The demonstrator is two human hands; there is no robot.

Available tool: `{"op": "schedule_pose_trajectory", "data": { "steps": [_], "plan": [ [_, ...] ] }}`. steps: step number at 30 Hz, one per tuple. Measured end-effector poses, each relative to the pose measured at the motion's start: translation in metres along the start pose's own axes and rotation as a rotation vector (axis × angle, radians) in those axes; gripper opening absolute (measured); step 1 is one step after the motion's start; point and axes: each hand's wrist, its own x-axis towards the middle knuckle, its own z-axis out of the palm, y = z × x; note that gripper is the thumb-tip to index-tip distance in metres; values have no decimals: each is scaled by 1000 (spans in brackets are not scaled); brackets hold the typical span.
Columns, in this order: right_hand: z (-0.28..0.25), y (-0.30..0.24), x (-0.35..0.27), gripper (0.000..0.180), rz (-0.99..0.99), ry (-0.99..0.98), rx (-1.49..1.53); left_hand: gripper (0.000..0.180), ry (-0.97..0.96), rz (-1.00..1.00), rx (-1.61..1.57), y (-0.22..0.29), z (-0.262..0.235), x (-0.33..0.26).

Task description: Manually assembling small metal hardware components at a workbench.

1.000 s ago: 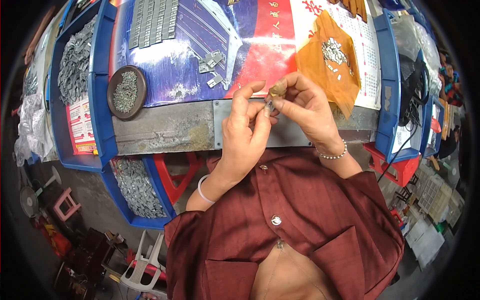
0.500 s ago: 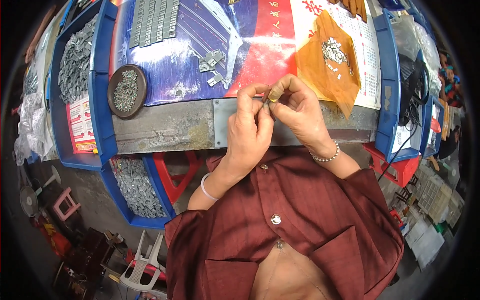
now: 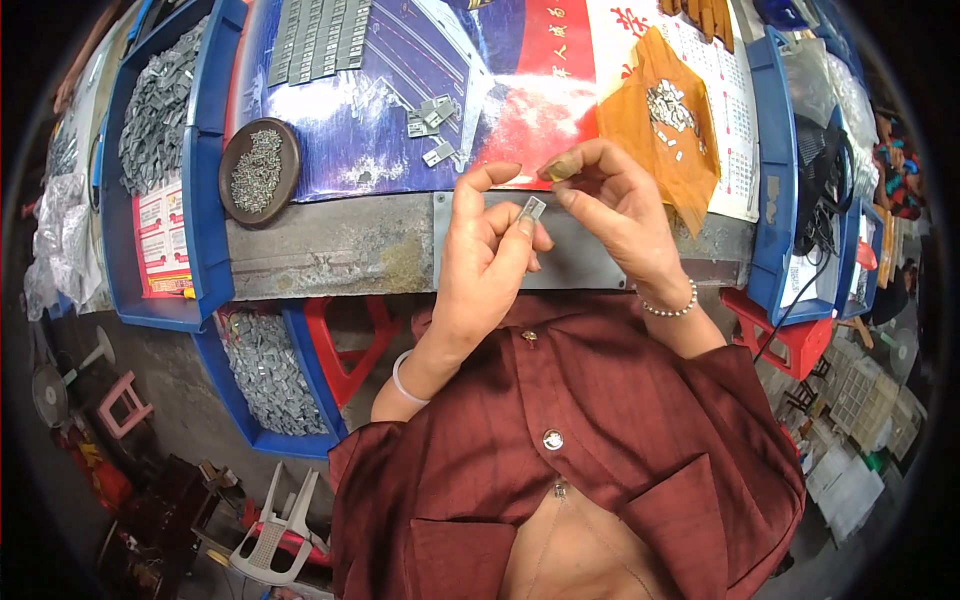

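My left hand (image 3: 489, 235) pinches a small grey rectangular plastic piece (image 3: 533, 208) between the thumb and bent fingers, its index finger stretched out above. Just to the right, clear of that piece, is my right hand (image 3: 622, 205). Its thumb and index finger come close together; a tan covering (image 3: 566, 166) wraps the index fingertip, and anything held there is too small to make out. Beyond my hands, several loose grey pieces (image 3: 433, 115) lie on the printed sheet. Small white-silver parts (image 3: 670, 106) rest on orange-brown paper (image 3: 628, 105) at right.
A round brown dish (image 3: 233, 187) of tiny metal parts stands left on the table. Rows of grey pieces (image 3: 320, 40) lie at the back. Blue bins flank me: one (image 3: 208, 150) with grey pieces at left, another (image 3: 780, 180) at right. A lower bin (image 3: 270, 375) holds more pieces.
My hands have come apart, the right one moving slightly right. My left index finger has lifted, and the grey piece in my left hand now shows.
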Motion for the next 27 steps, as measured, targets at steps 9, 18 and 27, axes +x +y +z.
{"op": "schedule_pose_trajectory", "data": {
  "steps": [9,18,27],
  "plan": [
    [9,-51,6,24,-605,-456,-923,47,-145,-138,-120,22,-15,-5],
    [25,-89,44,24,-633,-448,-1074,39,126,525,596,73,-43,-24],
    [32,-38,221,21,-510,-99,-1119,27,-17,808,42,142,-48,-103]
  ]
}}
